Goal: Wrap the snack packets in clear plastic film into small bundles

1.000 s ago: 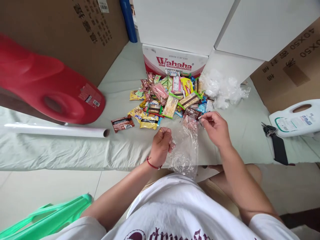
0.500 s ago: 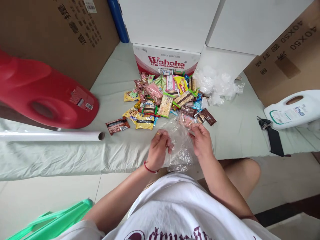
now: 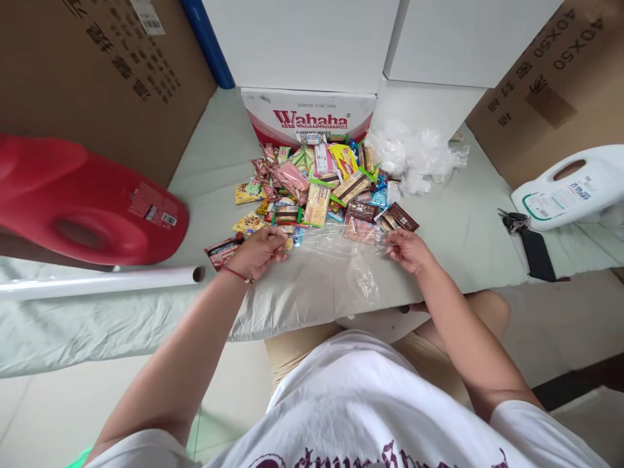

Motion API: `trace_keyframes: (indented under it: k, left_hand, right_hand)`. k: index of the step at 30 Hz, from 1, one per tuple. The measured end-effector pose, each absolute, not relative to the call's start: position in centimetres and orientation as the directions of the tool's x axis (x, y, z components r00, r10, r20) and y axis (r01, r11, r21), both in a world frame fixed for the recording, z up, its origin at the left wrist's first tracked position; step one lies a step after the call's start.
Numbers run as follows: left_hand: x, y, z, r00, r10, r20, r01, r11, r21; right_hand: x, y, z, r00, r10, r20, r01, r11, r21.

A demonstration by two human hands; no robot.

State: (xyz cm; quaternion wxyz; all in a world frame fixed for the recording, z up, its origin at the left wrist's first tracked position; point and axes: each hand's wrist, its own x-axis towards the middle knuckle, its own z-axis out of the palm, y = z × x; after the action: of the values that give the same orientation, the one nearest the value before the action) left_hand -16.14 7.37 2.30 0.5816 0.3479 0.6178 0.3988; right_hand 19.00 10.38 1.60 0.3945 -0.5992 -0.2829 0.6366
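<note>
A sheet of clear plastic film [image 3: 324, 239] is stretched between my hands, with a crumpled part hanging down over the front of the covered surface. My left hand [image 3: 266, 252] pinches the film's left end, beside a brown snack packet [image 3: 223, 252]. At the opposite end my right hand [image 3: 408, 250] grips the film between thumb and fingers. Just behind the film lies a heap of wrapped snacks [image 3: 319, 201], with a pink packet [image 3: 361, 229] partly seen through the plastic. Dark brown packets [image 3: 403, 218] lie close to my right fingers.
Crumpled clear plastic [image 3: 414, 156] is piled behind right, by white boxes [image 3: 312, 45] and a Wahaba carton [image 3: 312, 118] labelled "Wahaha". A red jug [image 3: 97, 201] and a white roll [image 3: 107, 281] lie left. A white bottle [image 3: 575, 188], keys [image 3: 514, 222] and a black case [image 3: 537, 253] lie right.
My hands have moved apart, the left one to the left and the right one slightly right. The film, bunched between them before, is now pulled out wide.
</note>
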Motion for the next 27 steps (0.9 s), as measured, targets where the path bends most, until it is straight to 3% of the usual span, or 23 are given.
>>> trace_keyframes:
  k: [2, 4, 6, 7, 9, 11, 14, 17, 19, 23, 27]
  left_hand:
    - [-15.3, 6.8, 2.7, -0.304, 0.908, -0.288, 0.032, 0.311, 0.950]
    - [-14.0, 5.4, 3.7, -0.513, 0.858, 0.031, 0.234, 0.105, 0.967]
    - [-12.3, 3.9, 5.0, -0.481, 0.799, 0.360, 0.472, -0.110, 0.875]
    - [-11.4, 3.3, 5.6, -0.359, 0.823, 0.440, 0.528, -0.210, 0.823]
    - [-9.7, 2.9, 6.2, -0.060, 0.916, 0.397, 0.530, -0.308, 0.790]
    - [-8.3, 3.4, 5.6, 0.161, 0.964, 0.212, 0.568, -0.266, 0.779]
    - [-6.8, 4.3, 2.8, 0.222, 0.975, -0.006, 0.776, -0.173, 0.607]
    - [-6.3, 3.4, -0.5, 0.242, 0.970, 0.006, 0.879, -0.222, 0.421]
    - [-6.8, 2.1, -2.1, 0.308, 0.950, 0.048, 0.876, -0.303, 0.375]
    - [-8.8, 0.0, -3.3, 0.464, 0.885, 0.041, 0.807, -0.441, 0.392]
    - [-10.4, -0.3, -3.2, 0.517, 0.856, 0.018, 0.759, -0.468, 0.453]
  right_hand:
    - [17.9, 10.1, 0.9, 0.041, 0.844, -0.534, -0.162, -0.522, -0.838]
    - [17.0, 9.8, 0.4, 0.047, 0.849, -0.526, -0.162, -0.513, -0.843]
    - [16.2, 9.5, 0.3, 0.047, 0.859, -0.509, -0.162, -0.497, -0.853]
    - [15.9, 9.3, 0.3, 0.042, 0.869, -0.493, -0.160, -0.481, -0.862]
    - [15.4, 8.9, 0.6, 0.017, 0.893, -0.450, -0.149, -0.443, -0.884]
    - [15.2, 8.5, 0.9, -0.018, 0.913, -0.408, -0.129, -0.407, -0.904]
    - [15.7, 8.0, 1.4, -0.057, 0.922, -0.382, -0.092, -0.386, -0.918]
    - [17.6, 8.3, 1.8, -0.074, 0.912, -0.405, -0.060, -0.409, -0.911]
    - [19.4, 9.0, 1.9, -0.086, 0.885, -0.457, -0.039, -0.461, -0.886]
    - [21.8, 11.5, 1.8, -0.045, 0.846, -0.531, -0.030, -0.533, -0.846]
    - [22.0, 14.0, 1.9, 0.023, 0.866, -0.500, -0.041, -0.499, -0.866]
